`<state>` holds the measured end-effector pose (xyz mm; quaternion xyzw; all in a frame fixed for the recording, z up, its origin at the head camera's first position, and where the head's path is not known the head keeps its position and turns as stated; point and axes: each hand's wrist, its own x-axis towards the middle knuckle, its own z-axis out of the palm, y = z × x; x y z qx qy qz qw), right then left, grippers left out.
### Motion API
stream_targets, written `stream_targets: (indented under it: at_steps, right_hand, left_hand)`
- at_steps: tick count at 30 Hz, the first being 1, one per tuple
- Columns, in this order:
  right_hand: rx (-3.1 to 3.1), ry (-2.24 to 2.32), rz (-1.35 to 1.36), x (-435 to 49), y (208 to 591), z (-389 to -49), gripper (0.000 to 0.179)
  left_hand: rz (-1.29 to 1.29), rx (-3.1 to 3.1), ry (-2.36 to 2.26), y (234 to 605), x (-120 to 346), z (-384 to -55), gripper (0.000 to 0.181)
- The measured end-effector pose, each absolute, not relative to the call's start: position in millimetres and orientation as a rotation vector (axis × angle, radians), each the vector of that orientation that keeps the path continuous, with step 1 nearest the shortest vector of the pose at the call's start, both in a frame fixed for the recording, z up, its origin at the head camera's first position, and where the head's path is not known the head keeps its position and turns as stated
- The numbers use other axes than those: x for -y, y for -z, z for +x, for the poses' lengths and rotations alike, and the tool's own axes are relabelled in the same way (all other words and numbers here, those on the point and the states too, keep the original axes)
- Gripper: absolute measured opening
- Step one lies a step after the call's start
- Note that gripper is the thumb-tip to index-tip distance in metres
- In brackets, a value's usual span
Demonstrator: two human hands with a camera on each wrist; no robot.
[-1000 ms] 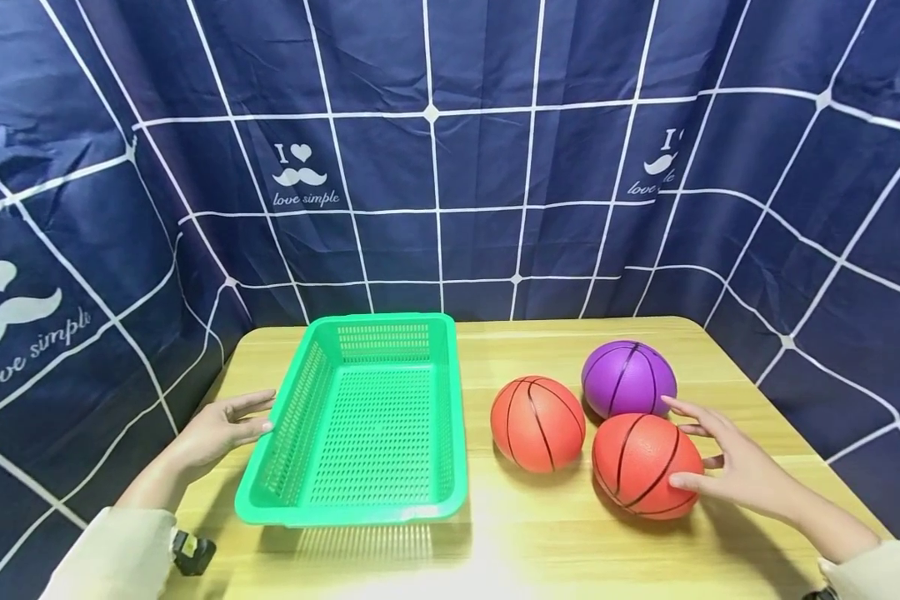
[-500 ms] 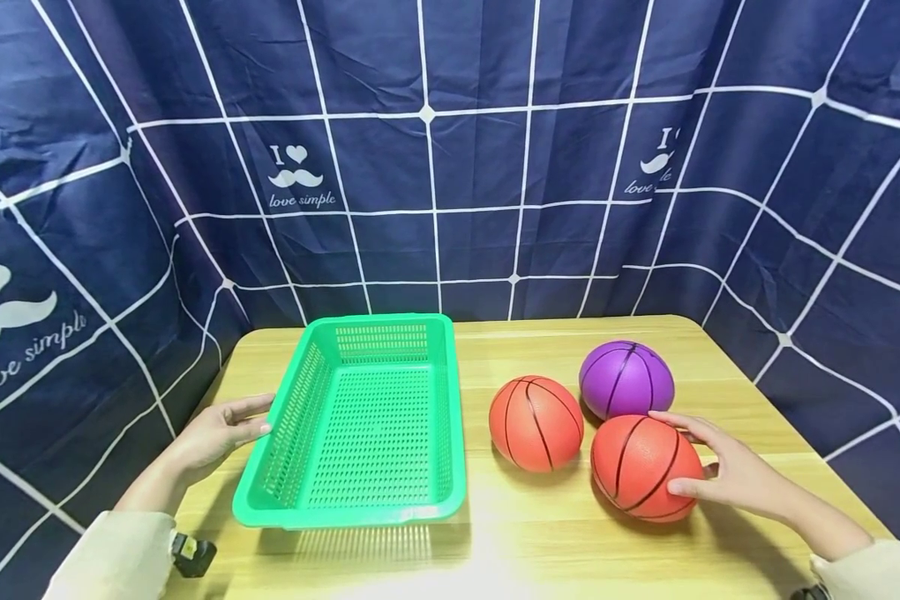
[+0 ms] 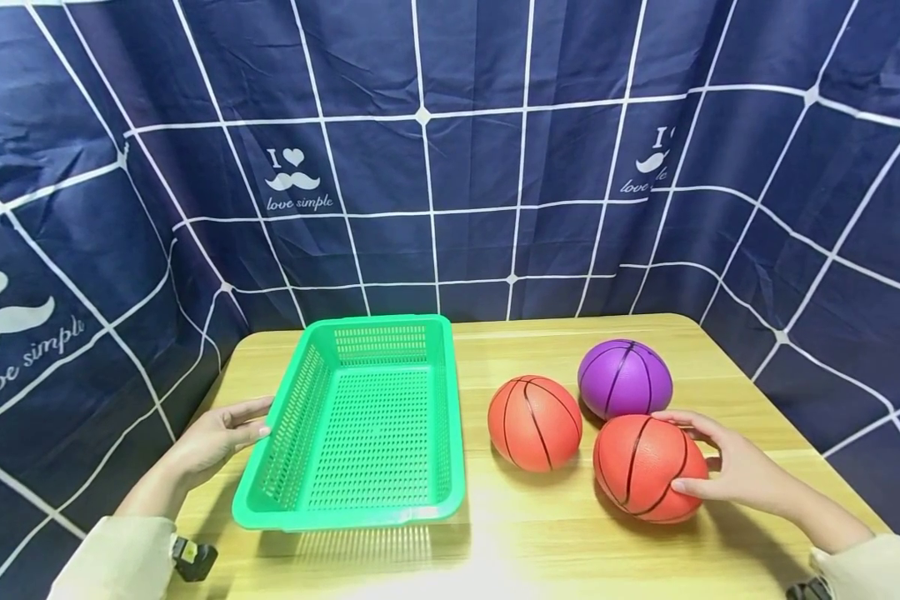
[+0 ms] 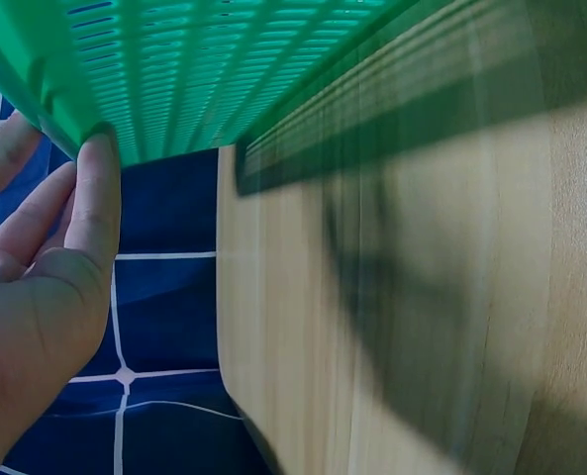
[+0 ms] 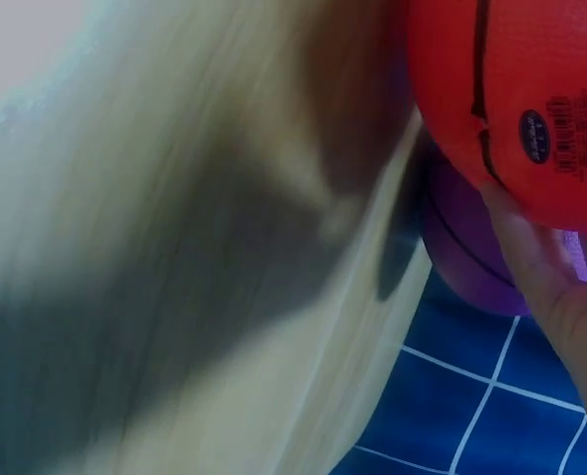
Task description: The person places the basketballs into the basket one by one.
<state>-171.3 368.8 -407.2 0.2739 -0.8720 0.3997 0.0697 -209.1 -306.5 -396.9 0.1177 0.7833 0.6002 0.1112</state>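
Observation:
My left hand [image 3: 212, 442] touches the left rim of a green plastic basket [image 3: 243, 492] with nearly straight fingers and thumb. In the left wrist view, the thumb [image 4: 93, 203] meets the edge of the basket [image 4: 164, 59]. My right hand [image 3: 735, 462] holds the nearer red toy basketball [image 3: 648, 471] from its right side, thumb in front and fingers behind. Printed marks show on that ball [image 5: 531, 89] in the right wrist view. A second red basketball [image 3: 534, 423] sits to its left, apart from it. Behind the held ball is a purple basketball [image 3: 624, 379], partly covered by it.
All of this stands on a light wooden table [image 3: 510, 542] with rounded far corners. A dark blue curtain [image 3: 472, 167] with white grid lines encloses the back and both sides. Inside the basket only its slotted floor shows.
My right fingers have closed in on the nearer red basketball, which has turned and shifted slightly right. My left hand has stayed at the basket rim.

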Motion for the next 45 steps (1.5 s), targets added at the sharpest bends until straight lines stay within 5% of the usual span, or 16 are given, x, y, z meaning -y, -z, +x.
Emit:
stream_targets:
  at_steps: [21, 45]
  right_hand:
    - [2.306, -1.511, 1.225, -333, 334, -204, 0.08]
    - [2.408, -1.622, 1.146, -222, 292, -257, 0.073]
  left_hand:
    - [0.341, -2.29, -1.785, 401, 306, -208, 0.06]
    - [0.333, -2.275, -1.824, 403, 305, -209, 0.061]
